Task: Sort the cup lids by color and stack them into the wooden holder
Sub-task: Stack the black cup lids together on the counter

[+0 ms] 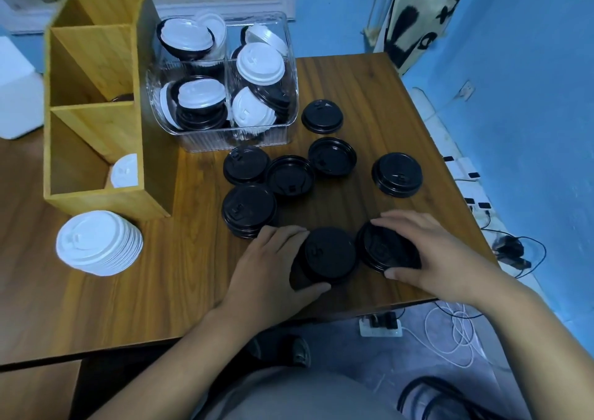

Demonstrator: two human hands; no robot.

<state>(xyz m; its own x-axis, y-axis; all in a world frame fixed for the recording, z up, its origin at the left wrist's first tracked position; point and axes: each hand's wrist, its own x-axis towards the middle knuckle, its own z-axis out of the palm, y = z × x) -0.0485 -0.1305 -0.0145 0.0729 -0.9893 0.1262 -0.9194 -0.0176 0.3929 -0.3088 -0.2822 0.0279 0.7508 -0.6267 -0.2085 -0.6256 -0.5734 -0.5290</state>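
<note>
Left hand (270, 262) grips black stack (328, 255); right hand (443, 259), black lids (385, 249).

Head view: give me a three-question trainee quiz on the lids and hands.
1. True or false: the left hand holds a white lid.
2. The white stack stands: A on a shelf; B on the table; C on a chair.
3. Fill in: the right hand grips a ____ lid.
Key: 1 false, it grips a black stack; 2 B; 3 black.
</note>
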